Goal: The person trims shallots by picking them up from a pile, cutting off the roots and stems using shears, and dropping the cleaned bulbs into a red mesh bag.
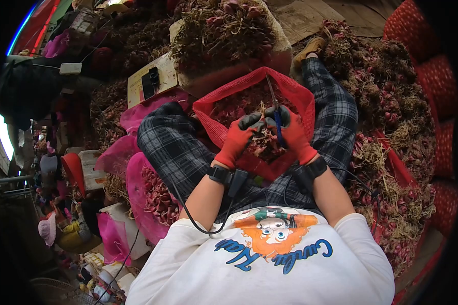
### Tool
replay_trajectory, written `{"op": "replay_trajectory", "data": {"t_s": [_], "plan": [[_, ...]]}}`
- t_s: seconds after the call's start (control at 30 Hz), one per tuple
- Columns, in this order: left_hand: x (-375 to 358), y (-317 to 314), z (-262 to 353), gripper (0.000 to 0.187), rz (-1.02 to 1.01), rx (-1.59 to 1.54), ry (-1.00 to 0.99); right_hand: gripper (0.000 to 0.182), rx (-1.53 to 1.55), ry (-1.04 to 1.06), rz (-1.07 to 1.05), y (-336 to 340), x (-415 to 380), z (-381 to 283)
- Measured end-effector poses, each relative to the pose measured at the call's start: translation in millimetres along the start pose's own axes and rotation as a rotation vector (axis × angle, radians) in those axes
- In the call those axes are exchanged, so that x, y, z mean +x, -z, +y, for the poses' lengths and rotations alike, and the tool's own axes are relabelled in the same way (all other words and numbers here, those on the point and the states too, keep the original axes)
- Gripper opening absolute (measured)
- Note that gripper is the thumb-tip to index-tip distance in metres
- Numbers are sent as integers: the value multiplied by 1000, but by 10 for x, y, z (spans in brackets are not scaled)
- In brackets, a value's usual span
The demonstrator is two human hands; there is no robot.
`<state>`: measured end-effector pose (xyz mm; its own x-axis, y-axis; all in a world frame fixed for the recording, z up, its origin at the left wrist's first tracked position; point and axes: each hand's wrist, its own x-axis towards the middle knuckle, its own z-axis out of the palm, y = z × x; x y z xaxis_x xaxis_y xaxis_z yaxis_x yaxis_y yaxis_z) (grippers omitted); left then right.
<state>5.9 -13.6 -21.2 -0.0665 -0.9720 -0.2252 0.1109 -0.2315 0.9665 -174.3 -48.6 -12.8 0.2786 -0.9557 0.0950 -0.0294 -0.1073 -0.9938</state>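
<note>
My left hand [239, 133], in a red glove with dark fingertips, is closed on a small bunch of shallots [264, 146] with dry roots or stems. Close beside it, my right hand [295, 134], gloved the same way, grips blue-handled scissors [278, 124]. Their long thin blade points away from me. Both hands are over an open red mesh bag [220, 133] between my legs, with loose shallots [234, 105] inside. The fingers partly hide the bunch and the scissor handles.
A big pile of shallots with dry stalks [381, 96] lies to the right, beside filled red mesh sacks [437, 86]. More stalks top a pale container [277, 53] ahead. At left are a pink mesh bag of shallots [158, 195], a cardboard box [168, 73] and another person [74, 236].
</note>
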Motion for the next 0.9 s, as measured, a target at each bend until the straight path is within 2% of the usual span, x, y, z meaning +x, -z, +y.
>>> {"op": "replay_trajectory", "data": {"t_s": [0.1, 0.17, 0.27, 0.37, 0.4, 0.5, 0.6, 0.8, 0.9], "plan": [[-24, 28, 13, 32, -81, 294, -79, 29, -112, 52, -1, 3, -35, 2], [-27, 48, -10, 33, -112, 180, -16, 29, -95, 46, -54, 42, -23, 25], [-43, 1, 63, 31, -104, -13, 80, 27, 193, -314, -90, 57, 4, 28], [-34, -28, 88, 27, -57, -91, 140, 25, 500, -436, -77, 71, -4, 68], [-25, -27, 86, 26, -40, -98, 155, 25, 438, -399, -73, 52, -9, 63], [-17, 31, 108, 25, -182, 758, -441, 27, 295, -309, -77, -8, -13, 6], [-59, -107, 135, 19, 17, -349, 203, 28, 293, -279, -91, -29, -34, 138], [-56, -47, 205, 16, -10, -88, 189, 25, 434, -370, -118, -3, -23, 68], [-31, 75, 80, 17, -59, -255, 277, 25, 534, -443, -147, 22, -4, 173]]}}
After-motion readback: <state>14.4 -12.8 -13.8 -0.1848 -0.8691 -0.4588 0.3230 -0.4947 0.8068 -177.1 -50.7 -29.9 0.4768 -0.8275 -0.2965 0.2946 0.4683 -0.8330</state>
